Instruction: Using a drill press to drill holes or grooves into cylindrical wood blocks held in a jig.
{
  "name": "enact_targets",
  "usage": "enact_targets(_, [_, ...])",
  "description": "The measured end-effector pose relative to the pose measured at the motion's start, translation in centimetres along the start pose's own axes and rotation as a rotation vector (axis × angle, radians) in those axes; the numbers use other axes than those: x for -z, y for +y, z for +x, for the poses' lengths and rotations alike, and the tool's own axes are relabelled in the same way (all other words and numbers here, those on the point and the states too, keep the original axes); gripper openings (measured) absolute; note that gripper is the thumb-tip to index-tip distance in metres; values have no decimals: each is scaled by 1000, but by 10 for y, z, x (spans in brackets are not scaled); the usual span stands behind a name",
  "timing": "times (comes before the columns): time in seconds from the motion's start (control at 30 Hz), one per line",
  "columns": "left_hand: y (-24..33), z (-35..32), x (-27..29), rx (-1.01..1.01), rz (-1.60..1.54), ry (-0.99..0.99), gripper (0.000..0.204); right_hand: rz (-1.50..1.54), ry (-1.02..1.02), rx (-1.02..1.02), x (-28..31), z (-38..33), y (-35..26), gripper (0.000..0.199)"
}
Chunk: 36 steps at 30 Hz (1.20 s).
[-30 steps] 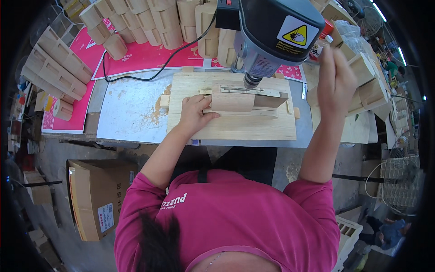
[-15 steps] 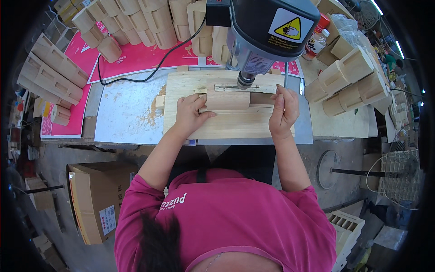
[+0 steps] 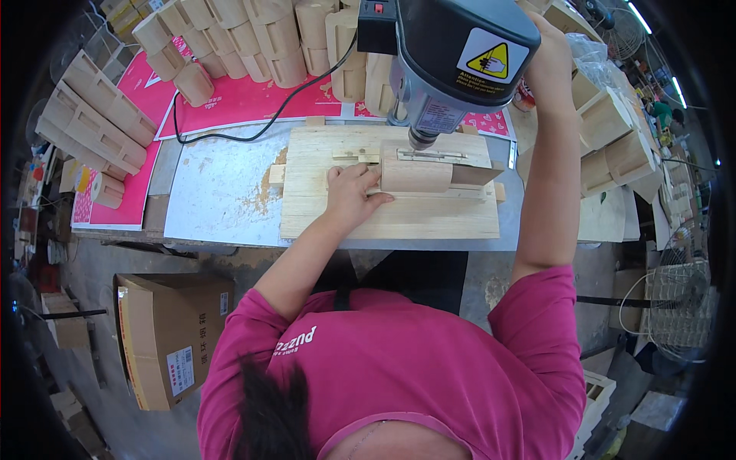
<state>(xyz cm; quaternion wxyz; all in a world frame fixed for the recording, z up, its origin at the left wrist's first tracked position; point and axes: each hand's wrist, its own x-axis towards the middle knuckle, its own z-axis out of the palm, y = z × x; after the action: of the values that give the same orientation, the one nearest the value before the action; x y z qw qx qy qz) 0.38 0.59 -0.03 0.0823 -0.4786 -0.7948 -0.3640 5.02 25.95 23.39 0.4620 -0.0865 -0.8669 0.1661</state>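
A pale wooden block with a rounded front point(image 3: 416, 175) sits under the drill press point(image 3: 460, 46), on a flat wooden board point(image 3: 322, 218). My left hand point(image 3: 354, 195) grips the block's left end, thumb at the front and fingers behind. A slotted strip point(image 3: 431, 156) runs along the block's top, beneath the drill chuck point(image 3: 422, 138). From the block's right end a thin brownish piece point(image 3: 475, 175) sticks out. My right hand point(image 3: 550, 57) is raised beside the right of the drill head. Its fingers are mostly hidden there, so what they hold cannot be seen.
Several grooved wooden cylinders point(image 3: 276, 46) stand stacked at the back, with more at the left point(image 3: 96, 115) and right point(image 3: 613, 157). A black cable point(image 3: 253, 130) loops across the table's left. A cardboard box point(image 3: 165, 337) stands on the floor at left.
My right hand has left the block's right side and gone up beside the drill head. The block has shifted right with my left hand on it.
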Motion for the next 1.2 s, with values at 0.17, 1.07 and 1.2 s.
enact_targets(0.17, [-1,-1,3,12,-13,-22,49,83,-14,-125,22,-26,-29,30])
enact_targets(1.07, [24,8,2,209,-509,-134,28,119,455,212,1,-128,-36,21])
enact_targets(1.2, [23,8,0,186,-469,-140,29,-12,351,-71,4,-45,-39,27])
